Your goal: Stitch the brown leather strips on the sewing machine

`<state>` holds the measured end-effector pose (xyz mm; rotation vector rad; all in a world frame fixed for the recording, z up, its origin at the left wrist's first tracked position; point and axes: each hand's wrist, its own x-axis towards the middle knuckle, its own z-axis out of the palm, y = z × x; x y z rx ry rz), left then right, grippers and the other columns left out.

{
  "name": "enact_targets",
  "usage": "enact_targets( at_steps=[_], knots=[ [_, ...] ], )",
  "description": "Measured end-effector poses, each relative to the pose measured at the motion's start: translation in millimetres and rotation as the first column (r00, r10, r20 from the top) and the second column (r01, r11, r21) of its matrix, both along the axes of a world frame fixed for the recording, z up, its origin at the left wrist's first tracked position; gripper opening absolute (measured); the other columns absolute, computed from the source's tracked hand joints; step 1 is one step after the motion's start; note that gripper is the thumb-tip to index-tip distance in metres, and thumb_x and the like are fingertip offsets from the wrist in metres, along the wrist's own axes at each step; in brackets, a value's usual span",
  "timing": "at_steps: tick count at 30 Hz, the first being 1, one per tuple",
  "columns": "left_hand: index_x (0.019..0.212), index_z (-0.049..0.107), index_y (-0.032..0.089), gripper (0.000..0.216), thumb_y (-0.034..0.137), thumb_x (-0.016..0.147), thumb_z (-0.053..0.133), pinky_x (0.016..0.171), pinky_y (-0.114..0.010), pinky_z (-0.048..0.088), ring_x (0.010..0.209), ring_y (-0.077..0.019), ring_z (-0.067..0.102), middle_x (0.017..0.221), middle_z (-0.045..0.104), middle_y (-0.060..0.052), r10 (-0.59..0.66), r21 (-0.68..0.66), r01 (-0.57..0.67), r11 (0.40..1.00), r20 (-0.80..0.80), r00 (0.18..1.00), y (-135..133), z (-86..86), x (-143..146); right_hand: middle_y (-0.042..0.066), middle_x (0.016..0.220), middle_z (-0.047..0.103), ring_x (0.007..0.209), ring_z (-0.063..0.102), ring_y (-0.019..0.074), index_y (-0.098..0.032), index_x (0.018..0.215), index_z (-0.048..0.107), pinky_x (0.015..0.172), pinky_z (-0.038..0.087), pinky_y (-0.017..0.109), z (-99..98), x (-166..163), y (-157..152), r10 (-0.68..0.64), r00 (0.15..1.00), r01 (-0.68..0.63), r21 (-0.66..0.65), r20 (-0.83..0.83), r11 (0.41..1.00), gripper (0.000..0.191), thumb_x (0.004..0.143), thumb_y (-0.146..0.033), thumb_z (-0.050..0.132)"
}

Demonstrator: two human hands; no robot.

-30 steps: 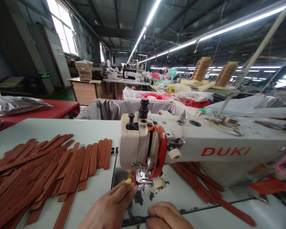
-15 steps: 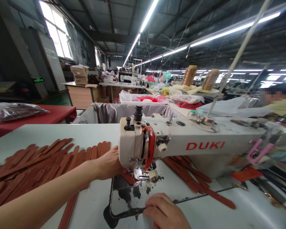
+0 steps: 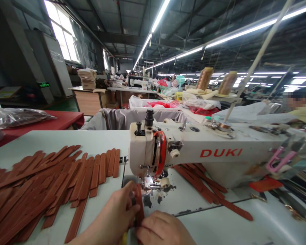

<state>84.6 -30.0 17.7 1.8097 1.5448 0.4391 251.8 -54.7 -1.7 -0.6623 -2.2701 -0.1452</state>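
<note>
At my sewing station, both hands close on one brown leather strap [image 3: 139, 204]: my left hand [image 3: 114, 216] pinches its side, my right hand [image 3: 160, 229] curls over its near end. The strap lies on the counter [image 3: 97, 139] with its far end at the presser foot [image 3: 153, 185] of the DUKI sewing machine [image 3: 193, 153]. I judge my fingertips close enough to the needle to be caught if the strap feeds unevenly, and a skewed strap would stitch crooked. A fanned pile of straps [image 3: 40, 183] crowds my left; more finished straps [image 3: 206, 187] trail under the machine arm on the right. Pink snips [image 3: 277, 158] hang at the far end.
</note>
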Motion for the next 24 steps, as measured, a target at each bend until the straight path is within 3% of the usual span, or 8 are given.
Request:
enact_targets(
  at_steps=[2, 3, 5, 7, 9, 17, 22, 24],
  knots=[
    [0.085, 0.058, 0.018, 0.013, 0.015, 0.081, 0.046, 0.071, -0.043, 0.056, 0.072, -0.0272, 0.067, 0.071, 0.064, -0.006, -0.037, 0.192, 0.051, 0.980, -0.077, 0.996, -4, 6.9, -8, -0.001, 0.063, 0.063, 0.054, 0.055, 0.0130, -0.018, 0.074, 0.065, 0.047, 0.041, 0.026, 5.3, 6, 6, 0.005, 0.999, -0.005, 0.022, 0.032, 1.000, 0.050, 0.105, -0.021, 0.027],
    [0.086, 0.061, 0.019, 0.018, 0.015, 0.081, 0.044, 0.078, -0.047, 0.056, 0.081, -0.0294, 0.067, 0.082, 0.067, -0.010, -0.074, 0.326, 0.112, 0.939, -0.126, 0.989, -7, 7.7, -13, -0.001, 0.062, 0.062, 0.053, 0.054, 0.0135, -0.018, 0.073, 0.066, 0.047, 0.041, 0.027, 6.6, 8, 9, 0.001, 0.999, -0.002, 0.027, 0.044, 1.000, 0.051, 0.105, -0.021, 0.026],
    [0.101, 0.064, 0.020, 0.033, 0.011, 0.080, 0.040, 0.088, -0.046, 0.055, 0.094, -0.0285, 0.067, 0.102, 0.069, -0.011, -0.158, 0.592, 0.276, 0.757, -0.244, 0.957, -12, 2.7, -20, 0.000, 0.060, 0.061, 0.052, 0.053, 0.0144, -0.017, 0.070, 0.065, 0.046, 0.040, 0.028, 6.7, 10, 12, -0.002, 0.998, -0.001, 0.036, 0.067, 0.999, 0.052, 0.105, -0.019, 0.026],
    [0.120, 0.058, 0.021, 0.049, 0.007, 0.076, 0.042, 0.094, -0.035, 0.055, 0.102, -0.0229, 0.067, 0.115, 0.068, -0.008, -0.211, 0.737, 0.412, 0.535, -0.356, 0.911, -14, -7.8, -24, 0.001, 0.061, 0.061, 0.052, 0.053, 0.0148, -0.016, 0.068, 0.064, 0.046, 0.041, 0.028, 5.3, 9, 14, -0.008, 0.998, 0.005, 0.038, 0.069, 0.999, 0.054, 0.105, -0.019, 0.025],
    [0.128, 0.052, 0.020, 0.058, 0.005, 0.073, 0.044, 0.095, -0.026, 0.053, 0.104, -0.0195, 0.067, 0.121, 0.067, -0.007, -0.225, 0.765, 0.463, 0.447, -0.405, 0.886, -12, -16.1, -23, 0.002, 0.062, 0.062, 0.053, 0.054, 0.0150, -0.016, 0.068, 0.065, 0.047, 0.042, 0.028, 3.4, 6, 15, -0.017, 0.999, 0.015, 0.039, 0.049, 0.999, 0.056, 0.105, -0.019, 0.022],
    [0.117, 0.054, 0.013, 0.042, 0.003, 0.079, 0.038, 0.095, -0.023, 0.052, 0.099, -0.0183, 0.070, 0.105, 0.071, -0.010, -0.249, 0.771, 0.421, 0.479, -0.340, 0.907, -5, 6.4, -9, 0.000, 0.060, 0.064, 0.050, 0.054, 0.0144, -0.017, 0.071, 0.067, 0.042, 0.040, 0.028, -5.9, 0, 20, -0.026, 0.999, 0.030, 0.086, -0.041, 0.996, 0.051, 0.104, -0.017, 0.027],
    [0.126, 0.052, 0.018, 0.049, 0.005, 0.079, 0.042, 0.096, -0.021, 0.051, 0.102, -0.0169, 0.069, 0.109, 0.071, -0.007, -0.257, 0.804, 0.362, 0.472, -0.267, 0.929, -4, -6.4, -15, -0.001, 0.058, 0.062, 0.049, 0.054, 0.0141, -0.019, 0.064, 0.063, 0.043, 0.041, 0.027, -7.3, 2, 18, -0.001, 0.996, 0.008, 0.076, -0.092, 0.997, 0.055, 0.105, -0.037, 0.031],
    [0.130, 0.051, 0.021, 0.050, 0.007, 0.082, 0.043, 0.097, -0.021, 0.050, 0.107, -0.0168, 0.068, 0.114, 0.070, -0.005, -0.268, 0.811, 0.331, 0.482, -0.223, 0.937, -3, -15.0, -18, -0.001, 0.061, 0.063, 0.055, 0.057, 0.0147, -0.019, 0.069, 0.065, 0.049, 0.046, 0.025, 3.5, 15, 21, -0.017, 0.997, 0.016, -0.022, -0.077, 1.000, 0.050, 0.103, -0.042, 0.037]
  ],
)
